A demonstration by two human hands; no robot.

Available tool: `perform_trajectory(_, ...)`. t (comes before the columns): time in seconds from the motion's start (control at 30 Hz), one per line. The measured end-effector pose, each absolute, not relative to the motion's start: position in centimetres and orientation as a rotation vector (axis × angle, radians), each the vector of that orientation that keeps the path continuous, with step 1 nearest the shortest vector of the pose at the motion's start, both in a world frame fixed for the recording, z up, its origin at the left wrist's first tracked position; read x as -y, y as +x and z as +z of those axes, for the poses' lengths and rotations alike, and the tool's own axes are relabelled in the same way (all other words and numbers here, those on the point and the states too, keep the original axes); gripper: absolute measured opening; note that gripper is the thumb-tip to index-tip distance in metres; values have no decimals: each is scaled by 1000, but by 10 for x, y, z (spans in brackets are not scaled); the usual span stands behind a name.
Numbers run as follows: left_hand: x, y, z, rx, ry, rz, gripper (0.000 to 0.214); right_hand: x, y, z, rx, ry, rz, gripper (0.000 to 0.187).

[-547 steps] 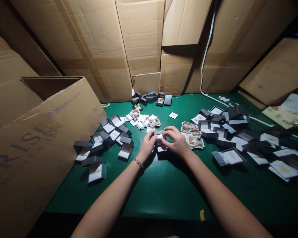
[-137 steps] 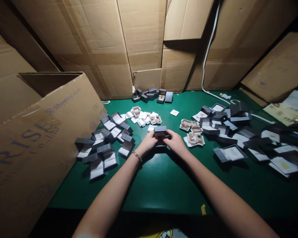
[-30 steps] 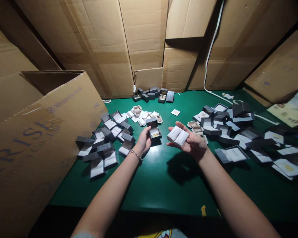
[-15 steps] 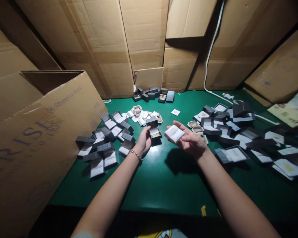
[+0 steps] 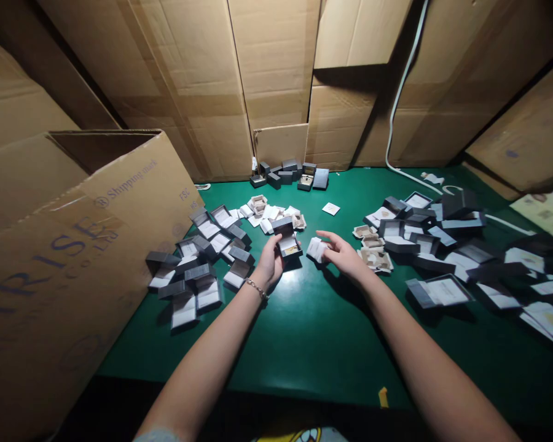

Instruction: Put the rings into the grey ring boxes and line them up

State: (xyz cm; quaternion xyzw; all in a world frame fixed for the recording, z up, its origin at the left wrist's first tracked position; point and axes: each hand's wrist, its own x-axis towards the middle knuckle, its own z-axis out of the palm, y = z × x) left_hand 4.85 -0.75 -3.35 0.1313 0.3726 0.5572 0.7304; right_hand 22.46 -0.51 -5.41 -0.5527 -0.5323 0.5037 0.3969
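Observation:
My left hand, with a bracelet on the wrist, grips a small open dark grey box with a pale lining, resting on the green table. Just to the right, my right hand is lowered to the table, its fingers closed round a white pad that touches or nearly touches the surface. Box and pad are a short gap apart.
A heap of open grey boxes lies left, a larger heap right, white and beige inserts behind my hands. A big open carton stands at the left. Closed boxes line the cardboard back wall.
My right hand has dropped from palm-up in the air to the table, bringing the white pad down and closer to the open box. The left hand has kept still on the box.

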Motion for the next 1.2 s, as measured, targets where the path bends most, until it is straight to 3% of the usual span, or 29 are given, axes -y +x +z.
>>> perform_trajectory(0.2,8,49,-32,-818,284,1248,28,4,233,-57,1599,-1643,608,50)
perform_trajectory(0.3,8,50,-33,-791,280,1267,28,7,230,-52,1741,-1649,433,48)
perform_trajectory(0.5,7,48,-37,-702,306,1284,29,13,221,-53,1848,-1758,357,55)
perform_trajectory(0.67,7,48,-37,-620,310,1300,34,13,220,-59,1919,-1790,251,38)
perform_trajectory(0.8,8,50,-35,-576,374,1305,37,12,220,-61,1926,-1754,229,37)
perform_trajectory(0.97,10,48,-35,-580,450,1234,34,12,215,-64,1924,-1662,258,30)
perform_trajectory(1.13,9,42,-41,-593,426,1214,58,11,214,-57,1759,-1594,418,31)
perform_trajectory(1.2,8,40,-43,-594,419,1218,57,13,215,-50,1674,-1549,486,34)
